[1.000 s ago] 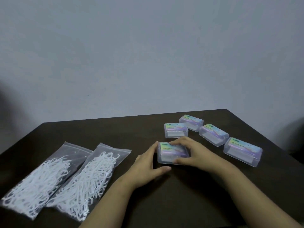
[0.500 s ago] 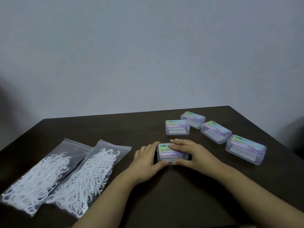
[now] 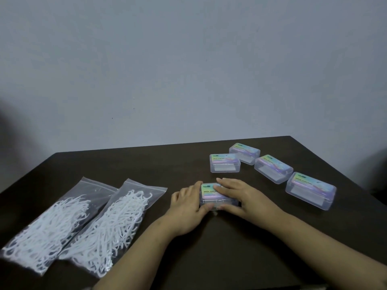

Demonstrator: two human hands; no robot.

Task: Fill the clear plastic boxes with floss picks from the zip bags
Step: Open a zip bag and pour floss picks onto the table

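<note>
Both hands close on one small clear plastic box with a pastel rainbow label on its lid [image 3: 217, 196], just below the middle of the frame. The left hand [image 3: 186, 208] cups the box's left end, its thumb [image 3: 206, 207] pressed along the near wall and its fingers curled round the far left corner. The right hand [image 3: 240, 197] lies over the lid and right end, fingers spread across the label and thumb hooked at the near edge, so each hand grasps the box and neither is free. The box sits flat on the dark brown wooden table [image 3: 230, 248], lid shut, its long axis running left to right across the picture, so the near long seam faces the two thumbs; opening it, as I judge, turns on prising upward there. Outward to the upper right, four more clear labelled boxes [image 3: 225, 165] lie closed and well apart from the hands. Outward to the lower left lie two clear zip bags of white floss picks [image 3: 117, 222], side by side, tilted with their sealed mouths toward the upper right. The left hand is the nearer to them, so it would likely fetch the picks.
</note>
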